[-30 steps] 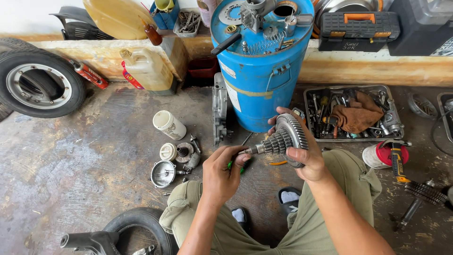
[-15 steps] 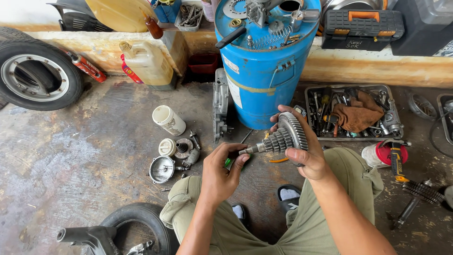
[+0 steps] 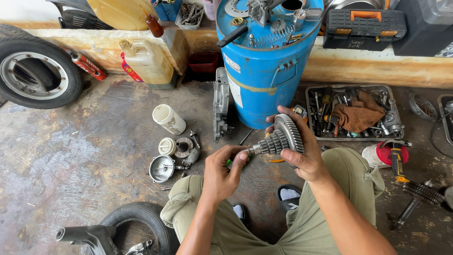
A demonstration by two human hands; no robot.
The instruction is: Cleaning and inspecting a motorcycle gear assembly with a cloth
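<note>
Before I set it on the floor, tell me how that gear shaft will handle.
The gear shaft looks like solid metal, so probably stiff and heavy for its size. Round, with one wide toothed wheel, it would likely roll in a curve. The right hand cups the wheel; the left hand pinches the tip.

Yellowish plastic jug [image 3: 147,61] with red label [image 3: 126,66] by the back ledge, white tub [image 3: 169,119] lying on the floor left of the blue drum [image 3: 264,80] bearing a pale label [image 3: 234,92], red spray can [image 3: 87,65] beside the tyre, black toolbox [image 3: 363,28] with a white label on the ledge.
</note>
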